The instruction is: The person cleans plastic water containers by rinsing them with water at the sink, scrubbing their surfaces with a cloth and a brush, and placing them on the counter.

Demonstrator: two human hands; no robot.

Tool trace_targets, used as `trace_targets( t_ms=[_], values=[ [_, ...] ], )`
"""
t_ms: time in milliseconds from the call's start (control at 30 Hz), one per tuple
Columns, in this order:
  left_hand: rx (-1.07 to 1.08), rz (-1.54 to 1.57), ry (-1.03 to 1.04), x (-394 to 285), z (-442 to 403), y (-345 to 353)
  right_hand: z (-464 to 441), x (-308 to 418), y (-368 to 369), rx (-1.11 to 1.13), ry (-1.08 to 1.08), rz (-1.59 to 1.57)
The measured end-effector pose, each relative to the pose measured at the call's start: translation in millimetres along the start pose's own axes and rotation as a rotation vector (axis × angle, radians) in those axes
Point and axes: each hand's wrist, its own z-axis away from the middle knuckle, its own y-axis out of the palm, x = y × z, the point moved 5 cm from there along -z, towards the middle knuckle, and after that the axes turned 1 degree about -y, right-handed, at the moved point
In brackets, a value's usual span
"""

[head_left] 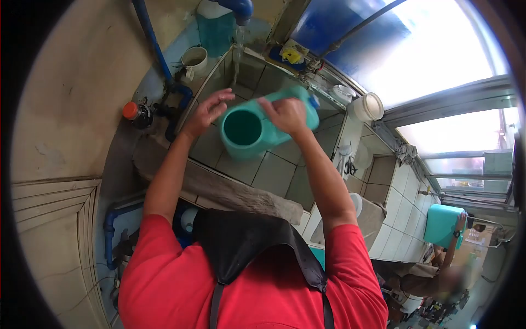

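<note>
A green plastic jug (268, 131) with a wide round opening is tilted over a tiled sink (205, 143). My right hand (286, 114) is closed round the jug's handle. Beside the jug's opening, my left hand (209, 111) has its fingers apart and holds nothing. Water (239, 44) runs down from a blue pipe spout (240, 12) at the sink's far corner. The jug is slightly blurred.
A white cup (194, 58) and an orange-lidded jar (137, 114) stand left of the sink. A white bucket (369, 107) and scissors (350, 168) are at the right. Rolled cloth (235, 193) lies along the front edge. Another person (430, 279) is far right, near a green container (442, 225).
</note>
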Motion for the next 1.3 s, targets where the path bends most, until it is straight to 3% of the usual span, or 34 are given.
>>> trace_targets(
  t_ms=[33, 100, 167, 200, 267, 300, 367, 400, 467, 500, 567, 700, 800, 867, 900, 933, 1000, 1067, 1100, 1167, 1233, 1300],
  values=[
    [0.047, -0.13, 0.125, -8, 11, 4, -12, 10, 11, 0.036, -0.104, -0.038],
    [0.006, -0.168, 0.158, -14, 27, 19, -37, 31, 29, 0.081, -0.214, -0.08],
    [-0.039, -0.212, 0.193, -15, 40, 39, -64, 46, 45, 0.261, -0.038, -0.38],
    [-0.123, -0.267, 0.198, -6, 46, 49, -80, 55, 46, 0.267, -0.045, -0.382],
    [-0.208, -0.324, 0.199, -8, 55, 69, -111, 68, 40, 0.228, 0.047, -0.781],
    [-0.298, -0.35, 0.144, -11, 58, 75, -125, 73, 35, 0.232, 0.045, -0.783],
    [-0.387, -0.378, 0.089, -19, 65, 92, -143, 74, 32, 0.27, 0.396, -1.537],
    [-0.452, -0.465, 0.071, -24, 67, 100, -148, 74, 25, 0.27, 0.393, -1.539],
    [-0.51, -0.554, 0.051, -30, 74, 110, -147, 80, 22, 0.622, 0.164, -1.191],
    [-0.486, -0.577, 0.034, -33, 74, 114, -148, 81, 23, 0.615, 0.167, -1.193],
    [-0.443, -0.599, 0.03, -38, 74, 119, -148, 73, 38, 0.585, -0.15, 0.191],
    [-0.263, -0.616, -0.016, -33, 66, 118, -121, 34, 77, 0.404, -0.21, 0.012],
    [0.006, -0.524, -0.076, -26, 51, 101, -90, -3, 55, 0.314, 0.01, -0.114],
    [0.191, -0.457, -0.111, -43, 31, 75, -69, -37, 31, 0.113, 0.206, -0.118],
    [0.192, -0.521, -0.09, -37, 17, 53, -56, -48, 20, 0.101, 0.23, -0.106],
    [0.185, -0.587, -0.072, -35, 4, 40, -38, -65, 5, 0.059, 0.376, -0.073],
    [-0.159, -0.847, -0.351, -66, -15, 15, 0, -86, -20, -0.006, 0.564, -0.025],
    [-0.394, -1.027, -0.141, -49, -41, -11, 41, -90, -32, -0.006, 0.556, -0.073],
    [-0.388, -1.031, -0.138, -43, -53, -7, 60, -86, -36, 0.014, 0.508, -0.14],
    [-0.452, -1.052, -0.009, -45, -72, 12, 98, -76, -48, 0.139, 0.627, -0.219],
    [-0.479, -1.11, -0.092, -48, -85, 30, 143, -90, -49, -0.226, 0.524, -0.031],
    [-0.512, -1.176, -0.188, -42, -94, 32, 185, -102, -62, -0.383, 0.628, 0.23]
  ],
)
